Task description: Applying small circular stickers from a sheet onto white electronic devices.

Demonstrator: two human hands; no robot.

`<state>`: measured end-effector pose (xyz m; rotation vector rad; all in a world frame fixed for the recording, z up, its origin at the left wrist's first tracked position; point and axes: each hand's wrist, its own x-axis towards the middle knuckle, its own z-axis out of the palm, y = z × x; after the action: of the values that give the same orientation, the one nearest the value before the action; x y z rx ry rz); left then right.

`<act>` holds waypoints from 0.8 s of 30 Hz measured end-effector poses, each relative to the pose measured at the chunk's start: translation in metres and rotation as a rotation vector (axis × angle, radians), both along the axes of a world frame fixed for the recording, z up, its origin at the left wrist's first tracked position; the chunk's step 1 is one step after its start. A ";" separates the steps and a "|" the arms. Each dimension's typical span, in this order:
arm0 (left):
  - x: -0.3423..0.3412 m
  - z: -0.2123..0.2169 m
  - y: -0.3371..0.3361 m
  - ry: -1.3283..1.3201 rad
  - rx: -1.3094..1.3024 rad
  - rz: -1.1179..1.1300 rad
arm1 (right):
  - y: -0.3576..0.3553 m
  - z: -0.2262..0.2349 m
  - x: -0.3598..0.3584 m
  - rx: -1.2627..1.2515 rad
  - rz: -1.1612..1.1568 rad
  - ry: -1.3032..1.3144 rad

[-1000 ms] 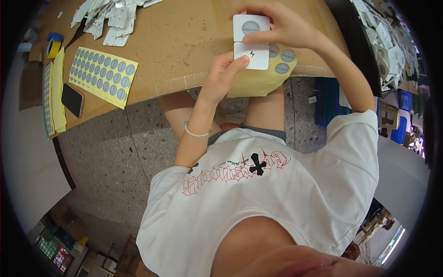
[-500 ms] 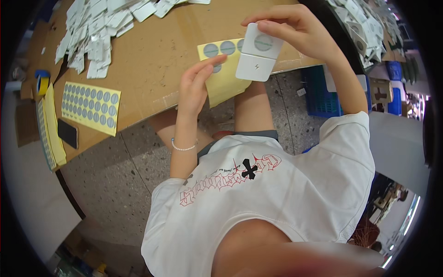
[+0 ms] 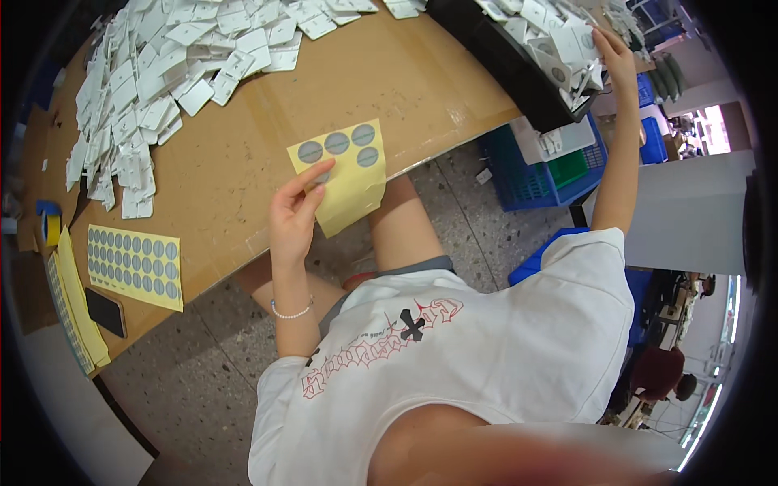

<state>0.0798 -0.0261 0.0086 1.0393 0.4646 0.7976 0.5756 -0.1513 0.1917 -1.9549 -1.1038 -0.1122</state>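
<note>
My left hand [image 3: 293, 217] is at the left edge of a yellow sheet of round grey stickers [image 3: 350, 194], its index finger over the sheet and thumb below, pinching the edge. Several stickers remain on the sheet's upper part, one of them beside my fingertips; its lower part is bare and hangs past the table edge. My right arm stretches to the far right, where my right hand [image 3: 617, 61] has its fingertips closed at the edge of a white card [image 3: 572, 42] with a grey circle. That card lies over other white cards in a long black box [image 3: 519, 85].
A large heap of white cards [image 3: 194, 61] covers the brown table's [image 3: 381, 73] far left. Nearer are a full sticker sheet [image 3: 138, 263], a phone [image 3: 105, 312], stacked yellow sheets [image 3: 77, 308] and a tape roll [image 3: 51, 227]. Blue crates [image 3: 519, 182] stand below the black box.
My right hand has carried the folded white card away from the sticker sheet to the black box on the right. My left hand stays at the sheet. The view has shifted.
</note>
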 end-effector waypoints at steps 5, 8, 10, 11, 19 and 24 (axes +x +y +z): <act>-0.003 0.011 -0.002 0.047 0.064 0.039 | 0.022 0.023 0.035 -0.037 0.074 0.000; -0.002 0.014 -0.001 0.052 0.061 0.027 | 0.042 0.036 0.070 -0.046 0.156 0.007; -0.004 0.014 0.000 0.056 0.055 0.026 | 0.051 0.041 0.074 -0.051 0.078 -0.026; -0.004 0.013 0.000 0.030 0.029 0.022 | 0.056 0.043 0.070 -0.056 -0.005 -0.062; -0.019 0.012 0.007 -0.055 -0.021 0.063 | 0.116 0.045 0.014 -0.381 -0.310 -0.962; -0.031 0.017 0.008 -0.078 -0.080 0.073 | 0.203 -0.017 -0.156 -0.188 0.461 -0.841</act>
<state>0.0490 -0.0179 0.0253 0.9178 0.4667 0.8743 0.4193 0.0521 0.1745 -1.7752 -2.1454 -0.6377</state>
